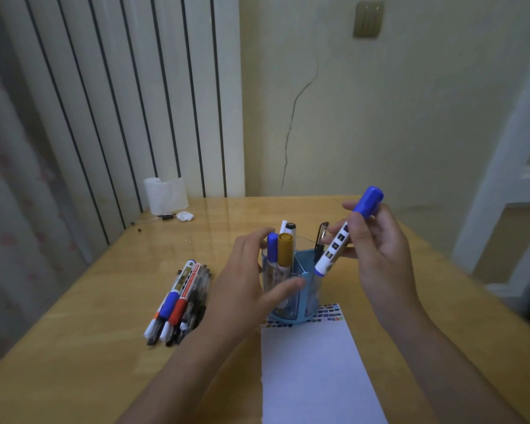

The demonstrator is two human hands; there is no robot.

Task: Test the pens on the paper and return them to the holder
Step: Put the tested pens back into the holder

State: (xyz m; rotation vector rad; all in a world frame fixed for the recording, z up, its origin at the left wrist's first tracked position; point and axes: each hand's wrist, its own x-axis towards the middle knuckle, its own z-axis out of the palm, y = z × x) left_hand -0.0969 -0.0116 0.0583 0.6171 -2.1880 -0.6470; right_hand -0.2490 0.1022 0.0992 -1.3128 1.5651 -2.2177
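The right hand [377, 249] holds a blue marker [348, 232] with the fingers curled round its middle. The marker is tilted, with the blue cap up and away from the person and the lower end just over the right part of the holder [288, 316]. It seems that the person keeps it at this angle because it goes into the holder or comes out of it; which of the two, one picture cannot tell. The marker has a white body with dark squares printed along it and a blue ring at the lower end, and the cap is on.

The left hand [251, 276] is at the left side of the holder, with the thumb at the front wall and the fingers near the top of the pens inside. Probably it steadies the holder so that it does not tip. Whether it really grips the wall is not clear.

The holder is blue with clear walls and has compartments. A blue pen [272, 247] and a yellow pen [285, 249] stand in the left compartment. It stands on the counter [74, 347] at the far edge of the paper [315, 377], which is white with small colour marks along the top.

A group of pens [178, 304] lies on the counter at the left of the holder, apart from it; perhaps these are not tested yet
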